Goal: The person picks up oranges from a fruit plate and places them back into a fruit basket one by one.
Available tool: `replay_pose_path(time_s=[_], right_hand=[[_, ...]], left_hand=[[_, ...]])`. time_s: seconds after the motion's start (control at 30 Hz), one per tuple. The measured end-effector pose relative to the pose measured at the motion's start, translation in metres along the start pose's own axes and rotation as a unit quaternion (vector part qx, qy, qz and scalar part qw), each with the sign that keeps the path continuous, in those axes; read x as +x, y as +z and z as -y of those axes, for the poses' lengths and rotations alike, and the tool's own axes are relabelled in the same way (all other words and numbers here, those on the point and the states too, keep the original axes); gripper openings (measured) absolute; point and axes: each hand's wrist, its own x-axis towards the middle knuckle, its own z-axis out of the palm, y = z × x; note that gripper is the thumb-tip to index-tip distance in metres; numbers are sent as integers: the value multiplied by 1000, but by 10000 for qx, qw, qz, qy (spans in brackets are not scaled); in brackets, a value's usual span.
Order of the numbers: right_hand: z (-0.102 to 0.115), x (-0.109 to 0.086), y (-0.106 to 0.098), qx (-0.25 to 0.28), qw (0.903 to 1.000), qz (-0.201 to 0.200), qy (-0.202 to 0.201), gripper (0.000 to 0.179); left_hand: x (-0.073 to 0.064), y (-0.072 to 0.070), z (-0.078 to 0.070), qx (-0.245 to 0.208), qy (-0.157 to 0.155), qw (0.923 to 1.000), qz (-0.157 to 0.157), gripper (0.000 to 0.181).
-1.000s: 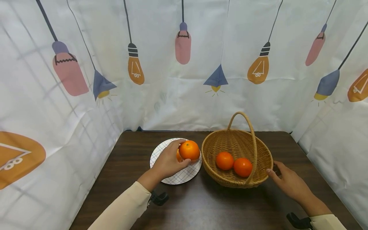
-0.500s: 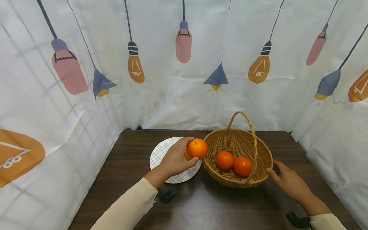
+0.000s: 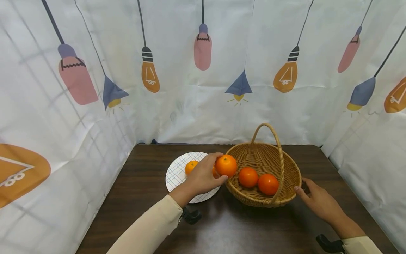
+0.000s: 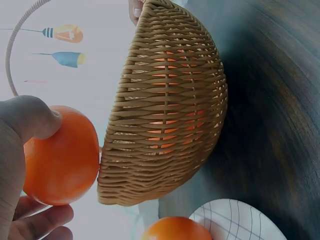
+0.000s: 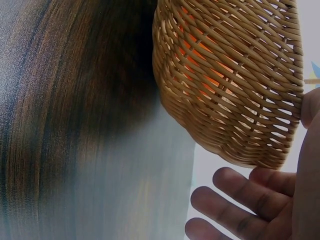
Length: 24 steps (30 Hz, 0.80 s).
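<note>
My left hand [image 3: 204,178] grips an orange [image 3: 226,165] at the left rim of the wicker basket [image 3: 260,155]. In the left wrist view, the thumb lies on top of this orange [image 4: 62,157] and the fingers curl round its other side. Two red-orange round fruits, a left one [image 3: 248,177] and a right one [image 3: 268,184], lie inside the basket. My right hand [image 3: 321,203] holds the basket's right rim, thumb over the edge and fingers outside. A second orange [image 3: 191,166] sits on the checked white plate [image 3: 175,175], partly covered by my left hand.
The basket's tall arched handle [image 3: 276,141] rises over its right part. Everything stands on a dark wooden table [image 3: 142,173]. White curtains [image 3: 190,116] printed with lamps close off the back and both sides.
My left hand has carried its orange to the right, from above the plate to the basket rim. The orange left on the plate has come into sight. The right hand has stayed put.
</note>
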Motion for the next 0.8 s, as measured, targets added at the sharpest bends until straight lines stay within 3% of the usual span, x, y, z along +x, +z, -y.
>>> replay_pose_path(time_s=[0.57, 0.8], right_hand=[[1, 0, -1, -35, 10000, 49, 22, 76], [-2, 0, 1, -54, 10000, -31, -68, 74]], left_hand=[[11, 19, -15, 276, 235, 9990, 277, 74], [13, 30, -17, 421, 564, 9971, 301, 70]])
